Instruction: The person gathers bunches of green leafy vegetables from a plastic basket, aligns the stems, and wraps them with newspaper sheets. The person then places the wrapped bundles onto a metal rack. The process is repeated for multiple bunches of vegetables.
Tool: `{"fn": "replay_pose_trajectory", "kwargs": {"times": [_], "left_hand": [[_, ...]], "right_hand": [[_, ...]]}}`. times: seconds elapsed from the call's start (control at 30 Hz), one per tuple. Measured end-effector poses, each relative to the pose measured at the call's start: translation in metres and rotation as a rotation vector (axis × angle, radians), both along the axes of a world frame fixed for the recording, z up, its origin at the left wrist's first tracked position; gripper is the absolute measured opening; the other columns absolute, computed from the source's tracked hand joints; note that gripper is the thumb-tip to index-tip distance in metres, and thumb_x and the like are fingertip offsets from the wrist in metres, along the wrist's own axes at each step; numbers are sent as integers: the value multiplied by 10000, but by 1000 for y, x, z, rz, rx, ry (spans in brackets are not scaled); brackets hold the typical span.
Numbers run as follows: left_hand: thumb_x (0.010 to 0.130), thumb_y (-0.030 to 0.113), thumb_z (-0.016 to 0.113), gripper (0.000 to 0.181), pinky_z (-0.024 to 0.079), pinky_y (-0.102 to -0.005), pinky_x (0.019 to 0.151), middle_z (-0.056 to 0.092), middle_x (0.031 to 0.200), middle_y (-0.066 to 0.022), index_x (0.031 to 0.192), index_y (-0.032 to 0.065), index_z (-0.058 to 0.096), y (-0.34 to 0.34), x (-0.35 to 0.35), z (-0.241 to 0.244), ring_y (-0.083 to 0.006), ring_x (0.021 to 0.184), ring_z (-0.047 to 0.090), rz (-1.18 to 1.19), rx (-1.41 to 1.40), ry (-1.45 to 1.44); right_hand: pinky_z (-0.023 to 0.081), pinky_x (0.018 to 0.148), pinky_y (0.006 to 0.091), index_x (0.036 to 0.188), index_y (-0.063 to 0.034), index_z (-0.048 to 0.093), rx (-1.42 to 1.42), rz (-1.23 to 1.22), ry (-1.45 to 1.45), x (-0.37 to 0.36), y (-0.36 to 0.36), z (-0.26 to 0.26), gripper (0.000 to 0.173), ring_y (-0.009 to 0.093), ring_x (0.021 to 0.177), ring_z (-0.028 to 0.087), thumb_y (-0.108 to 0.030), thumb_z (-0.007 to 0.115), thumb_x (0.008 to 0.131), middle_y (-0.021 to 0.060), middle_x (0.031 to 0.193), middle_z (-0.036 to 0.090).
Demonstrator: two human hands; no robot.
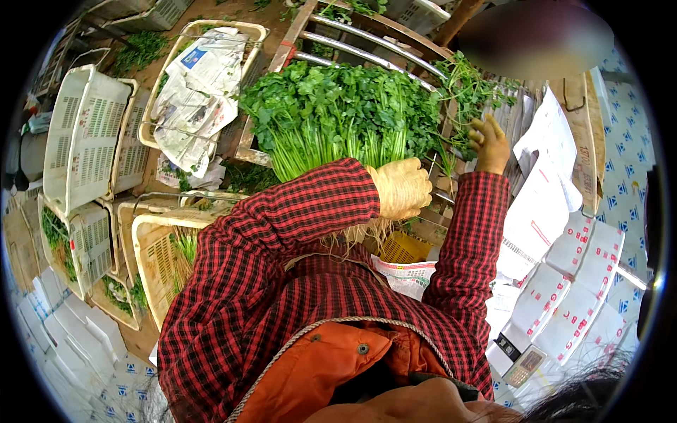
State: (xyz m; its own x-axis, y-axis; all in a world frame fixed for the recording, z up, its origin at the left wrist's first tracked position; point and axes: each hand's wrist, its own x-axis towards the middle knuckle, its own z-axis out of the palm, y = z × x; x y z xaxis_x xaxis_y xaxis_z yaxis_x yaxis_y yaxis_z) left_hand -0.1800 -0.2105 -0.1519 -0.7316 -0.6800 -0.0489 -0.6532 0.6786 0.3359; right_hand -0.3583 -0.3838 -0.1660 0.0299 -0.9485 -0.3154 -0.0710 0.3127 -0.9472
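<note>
A thick row of leafy green celery [344, 111] lies before me, its leaves away from me and its pale roots [365, 232] towards my body. Over the lower stems at the right end is my left hand [401, 189], in a yellowish glove, back upward and fingers bent. Its palm side is hidden, so its grip on the stems cannot be seen. My right hand [489, 143], gloved too, is raised at the right beside loose leafy stalks [465, 100]. Its fingers are partly bent and spread, and nothing shows in them.
The celery rests on a frame with metal bars [365, 50]. Plastic crates [87, 143] stand at left; one crate [256, 39] holds newspaper [198, 90]. At right are stacked paper sheets [545, 195], white printed boxes [571, 285] and a small keypad device [523, 365]. A yellow basket [404, 248] sits below.
</note>
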Motion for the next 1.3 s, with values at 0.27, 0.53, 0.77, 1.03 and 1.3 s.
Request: {"fn": "replay_pose_trajectory", "kwargs": {"times": [0.27, 0.53, 0.77, 1.03, 1.3], "left_hand": [[874, 232, 585, 341, 417, -406, 954, 602, 1203, -53, 1191, 106, 578, -36, -27, -20, -227, 1147, 558, 178, 50, 350], [938, 225, 493, 257, 516, -409, 759, 660, 870, -107, 1135, 105, 606, -48, -19, -44, -279, 780, 651, 122, 320, 127], [878, 197, 532, 238, 518, -391, 768, 681, 903, -94, 1028, 78, 674, -43, -16, -39, -243, 835, 669, -15, 238, -93], [876, 300, 540, 248, 487, -377, 817, 689, 907, -28, 910, 146, 731, -41, -25, -47, -225, 864, 656, -109, 239, -203], [927, 346, 480, 343, 464, -386, 835, 696, 929, -41, 912, 116, 734, -43, -25, -25, -230, 870, 649, -126, 248, -187]], "right_hand": [[522, 815, 378, 1121, -55, 641, -94, 561, 1120, -40, 88, -48, 323, 321, 970, 661, -215, 652, 840, 175, 1057, 681], [476, 937, 387, 1225, -87, 601, 173, 702, 1034, -8, 150, -52, 402, 329, 1084, 606, -233, 645, 854, 160, 1164, 646], [533, 739, 442, 1454, -234, 377, -203, 652, 1194, 8, 103, -18, 727, 344, 815, 662, -83, 615, 784, 148, 903, 681], [529, 816, 390, 979, -195, 719, 0, 745, 1520, 13, 43, -20, 208, 268, 921, 671, -340, 680, 835, 90, 1005, 702], [479, 938, 338, 1445, -50, 360, -643, -117, 895, 12, -60, 94, 846, 303, 1125, 610, -461, 719, 799, 198, 1273, 591]]}}
